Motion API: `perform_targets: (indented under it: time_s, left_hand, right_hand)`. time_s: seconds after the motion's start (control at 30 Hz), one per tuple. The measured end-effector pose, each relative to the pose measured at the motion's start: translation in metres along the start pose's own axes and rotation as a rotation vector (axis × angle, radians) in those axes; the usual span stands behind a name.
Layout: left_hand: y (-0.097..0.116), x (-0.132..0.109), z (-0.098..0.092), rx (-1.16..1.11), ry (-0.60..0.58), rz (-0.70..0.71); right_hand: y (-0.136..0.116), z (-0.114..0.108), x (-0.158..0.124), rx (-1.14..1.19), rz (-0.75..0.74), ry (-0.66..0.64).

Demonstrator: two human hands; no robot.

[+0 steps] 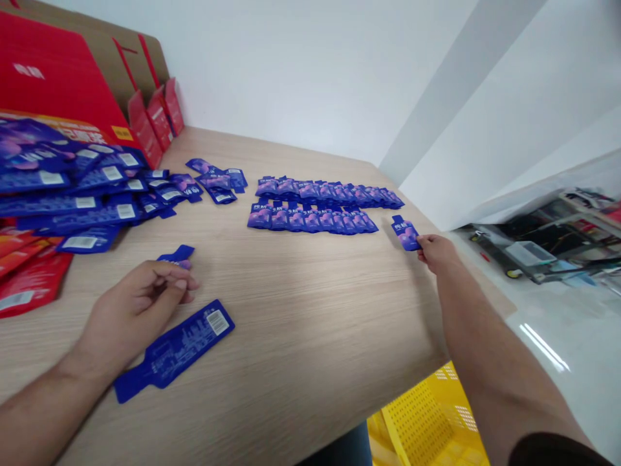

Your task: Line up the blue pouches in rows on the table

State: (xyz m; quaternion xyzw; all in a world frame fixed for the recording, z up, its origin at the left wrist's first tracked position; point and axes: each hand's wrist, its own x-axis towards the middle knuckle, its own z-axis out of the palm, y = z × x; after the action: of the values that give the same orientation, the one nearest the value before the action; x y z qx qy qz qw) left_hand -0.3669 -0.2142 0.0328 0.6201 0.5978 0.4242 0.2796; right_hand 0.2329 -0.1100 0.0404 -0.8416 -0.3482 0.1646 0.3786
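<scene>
My right hand (436, 251) pinches a small blue-and-purple pouch (405, 234) by its lower right corner, near the right end of two rows. Its printed front and narrow tab face up. My left hand (145, 304) has its fingers curled, thumb against them, around the edge of another blue pouch (178, 255) that the fingers partly hide. Just below that hand lies an unfolded blue pouch (189, 343), barcode side up. Overlapping pouches form a back row (325, 191) and a front row (310, 219) on the table.
At the left, a heap of blue pouches (82, 188) lies beside red pouches (33, 275) and red carton bags (48, 71). A few pouches (216, 181) lie between heap and rows. A yellow basket (427, 414) stands below the table (301, 310), and a cart (533, 252) stands right.
</scene>
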Motion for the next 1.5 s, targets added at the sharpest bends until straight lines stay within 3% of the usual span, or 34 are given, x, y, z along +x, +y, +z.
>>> perform_targets:
  time_s: [0.13, 0.37, 0.6, 1.0, 1.2, 1.3, 1.43, 1.5]
  left_hand:
    - [0.000, -0.001, -0.001, 0.052, 0.026, 0.021]
    - [-0.017, -0.003, 0.002, 0.049, 0.045, 0.017]
    - [-0.034, -0.005, -0.001, 0.075, 0.055, 0.001]
    - [-0.010, -0.003, 0.002, 0.055, 0.031, -0.084]
    - [-0.004, -0.001, 0.001, 0.097, 0.013, -0.071]
    - [-0.005, 0.000, 0.000, 0.089, -0.013, -0.056]
    - [-0.006, 0.002, -0.002, 0.090, -0.033, -0.033]
    - [-0.004, 0.005, -0.005, 0.165, 0.002, -0.011]
  right_hand:
    - [0.002, 0.025, 0.041, -0.074, 0.045, -0.022]
    - [-0.015, 0.066, 0.073, -0.202, -0.011, -0.130]
    - [-0.037, 0.084, 0.075, -0.331, -0.058, -0.205]
    - [-0.041, 0.088, 0.071, -0.502, -0.165, -0.169]
    - [-0.048, 0.087, 0.059, -0.548, -0.197, -0.128]
    - [-0.051, 0.081, 0.045, -0.534, -0.227, -0.011]
    - [-0.053, 0.070, 0.008, -0.439, -0.299, 0.175]
    - [-0.055, 0.069, -0.026, -0.326, -0.360, 0.162]
